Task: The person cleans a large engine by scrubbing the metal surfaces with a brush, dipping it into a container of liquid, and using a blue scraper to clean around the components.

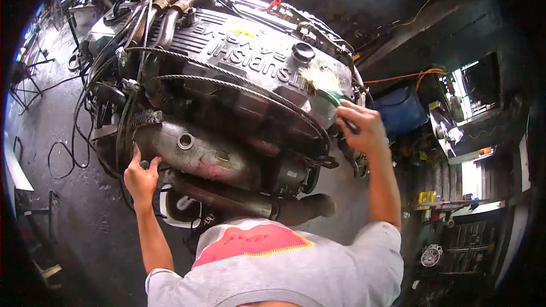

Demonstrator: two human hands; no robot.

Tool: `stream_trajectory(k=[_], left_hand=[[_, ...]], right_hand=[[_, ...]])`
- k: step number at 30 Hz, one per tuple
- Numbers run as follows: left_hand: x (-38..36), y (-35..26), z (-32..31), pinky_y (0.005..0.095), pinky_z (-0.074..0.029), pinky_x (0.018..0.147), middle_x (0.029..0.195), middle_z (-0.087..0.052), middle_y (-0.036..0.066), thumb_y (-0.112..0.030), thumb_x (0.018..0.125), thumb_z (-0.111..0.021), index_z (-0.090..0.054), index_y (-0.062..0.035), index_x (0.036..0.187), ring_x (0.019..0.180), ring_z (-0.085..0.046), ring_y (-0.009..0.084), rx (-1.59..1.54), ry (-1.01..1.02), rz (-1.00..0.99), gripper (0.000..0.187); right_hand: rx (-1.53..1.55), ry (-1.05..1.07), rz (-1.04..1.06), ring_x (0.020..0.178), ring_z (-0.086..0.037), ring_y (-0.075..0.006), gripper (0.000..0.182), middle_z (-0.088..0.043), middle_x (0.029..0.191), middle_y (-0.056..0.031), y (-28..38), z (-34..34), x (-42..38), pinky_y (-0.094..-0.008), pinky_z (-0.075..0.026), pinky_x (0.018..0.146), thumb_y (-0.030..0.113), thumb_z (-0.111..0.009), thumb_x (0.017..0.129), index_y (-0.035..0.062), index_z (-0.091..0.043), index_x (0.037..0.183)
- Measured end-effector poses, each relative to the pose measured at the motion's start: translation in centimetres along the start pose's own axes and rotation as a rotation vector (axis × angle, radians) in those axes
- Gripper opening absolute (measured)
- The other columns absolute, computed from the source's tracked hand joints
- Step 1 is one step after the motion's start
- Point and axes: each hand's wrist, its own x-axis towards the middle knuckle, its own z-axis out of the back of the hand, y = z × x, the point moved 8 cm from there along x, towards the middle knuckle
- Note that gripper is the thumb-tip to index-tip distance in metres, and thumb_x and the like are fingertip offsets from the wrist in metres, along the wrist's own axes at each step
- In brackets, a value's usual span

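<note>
A dim workshop with a dark, stained concrete floor (62, 108) fills the frame, with cluttered shelves (455, 136) at the right. The engine (227, 91) takes up the upper centre, slung in steel cables (239, 88) and tilted. At the valve cover's right end the right hand (364, 128) is closed around a green-handled brush (327, 91), whose pale bristles touch the cover beside the filler cap (303, 52). At lower left the left hand (141, 175) lies open and flat against the engine's lower casing, holding nothing.

To brush well, I judge short strokes away from the cap would keep grit out of the opening, with the left hand steadying the hanging block so it does not swing.

The handle's end is hidden in the fist. The engine's far side, the cables' upper ends and whatever they hang from are cut off. The blue item (401, 111) behind the right hand is too dark to identify.
</note>
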Motion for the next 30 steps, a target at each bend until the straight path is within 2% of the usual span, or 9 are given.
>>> stream_trajectory(k=[3, 7, 14, 18, 19, 22, 24, 26, 30], left_hand=[[0.3, -0.5, -0.1, 0.0367, -0.045, 0.066, 0.081, -0.058, 0.024, -0.027, 0.059, -0.071, -0.050, 0.0016, 0.109, 0.079, -0.057, 0.0359, 0.001, 0.032, 0.017, 0.062], [0.7, -1.5, -0.1, 0.0364, -0.045, 0.067, 0.083, -0.057, 0.025, -0.030, 0.057, -0.073, -0.051, 0.0065, 0.104, 0.080, -0.057, 0.0353, 0.041, 0.085, 0.027, 0.063], [0.5, -0.8, -0.3, 0.0363, -0.045, 0.068, 0.083, -0.057, 0.025, -0.028, 0.057, -0.073, -0.053, 0.0086, 0.100, 0.080, -0.058, 0.0349, -0.021, 0.056, 0.020, 0.060], [0.5, 0.1, -1.0, 0.0352, -0.045, 0.066, 0.080, -0.059, 0.023, -0.025, 0.058, -0.073, -0.054, 0.0078, 0.098, 0.078, -0.059, 0.0336, -0.137, 0.073, 0.039, 0.055], [0.4, -0.9, -0.2, 0.0309, -0.044, 0.067, 0.080, -0.062, 0.018, -0.019, 0.060, -0.072, -0.057, 0.0052, 0.094, 0.075, -0.061, 0.0259, -0.128, 0.035, 0.014, 0.044], [0.6, 0.6, -1.2, 0.0353, -0.045, 0.065, 0.078, -0.059, 0.022, -0.026, 0.057, -0.073, -0.058, 0.0042, 0.091, 0.076, -0.058, 0.0336, -0.181, 0.060, 0.021, 0.048], [0.5, 0.1, -0.7, 0.0358, -0.045, 0.065, 0.078, -0.059, 0.022, -0.028, 0.056, -0.073, -0.058, 0.0043, 0.092, 0.077, -0.058, 0.0338, -0.100, 0.033, 0.040, 0.051], [0.5, -0.1, -0.2, 0.0363, -0.045, 0.065, 0.078, -0.059, 0.022, -0.030, 0.055, -0.074, -0.057, 0.0043, 0.094, 0.077, -0.058, 0.0341, -0.013, 0.007, 0.046, 0.054], [0.7, 0.4, -0.5, 0.0372, -0.045, 0.065, 0.078, -0.058, 0.023, -0.034, 0.054, -0.074, -0.056, 0.0035, 0.098, 0.077, -0.058, 0.0341, 0.011, 0.057, 0.064, 0.060]], right_hand=[[0.267, -0.102, -0.131, 0.075, -0.062, -0.0182, 0.019, -0.062, 0.081, -0.0133, -4.3, 2.5, 0.3, -0.0292, -0.048, 0.067, 0.002, -0.064, 0.065, -0.0004, -0.061, 0.084], [0.053, 0.001, -0.323, 0.071, -0.061, -0.0189, 0.019, -0.061, 0.078, -0.0133, -11.9, -1.4, 3.8, -0.0266, -0.045, 0.064, 0.008, -0.063, 0.068, 0.0046, -0.061, 0.086], [-0.034, 0.232, 0.036, 0.079, -0.058, -0.0296, 0.019, -0.060, 0.084, -0.0146, 0.7, -1.3, 0.4, -0.0333, -0.048, 0.067, 0.010, -0.059, 0.066, 0.0097, -0.059, 0.085], [0.258, 0.038, -0.218, 0.068, -0.060, -0.0191, 0.010, -0.060, 0.074, -0.0113, -0.5, 3.9, -0.6, -0.0278, -0.046, 0.062, 0.004, -0.059, 0.071, 0.0004, -0.057, 0.080], [0.201, -0.015, -0.219, 0.065, -0.058, -0.0151, 0.008, -0.059, 0.071, -0.0096, -1.2, 4.5, -0.2, -0.0260, -0.044, 0.059, 0.005, -0.058, 0.072, -0.0006, -0.057, 0.078], [0.292, -0.101, -0.341, 0.056, -0.049, -0.0067, 0.009, -0.053, 0.059, -0.0026, -3.3, 3.1, 2.1, -0.0207, -0.038, 0.053, 0.007, -0.057, 0.074, -0.0008, -0.057, 0.072], [0.123, -0.096, -0.158, 0.056, -0.051, -0.0101, 0.013, -0.056, 0.060, -0.0074, -0.6, 0.5, 5.9, -0.0239, -0.041, 0.054, 0.010, -0.060, 0.070, -0.0019, -0.057, 0.074], [-0.069, -0.012, -0.089, 0.062, -0.057, -0.0298, 0.018, -0.058, 0.066, -0.0152, 1.7, -4.1, 10.0, -0.0329, -0.045, 0.059, 0.020, -0.060, 0.068, 0.0024, -0.058, 0.072], [-0.073, 0.233, -0.060, 0.075, -0.057, -0.0341, 0.022, -0.059, 0.078, -0.0191, 8.3, -12.9, 18.3, -0.0399, -0.045, 0.068, 0.018, -0.050, 0.063, 0.0055, -0.060, 0.078]])
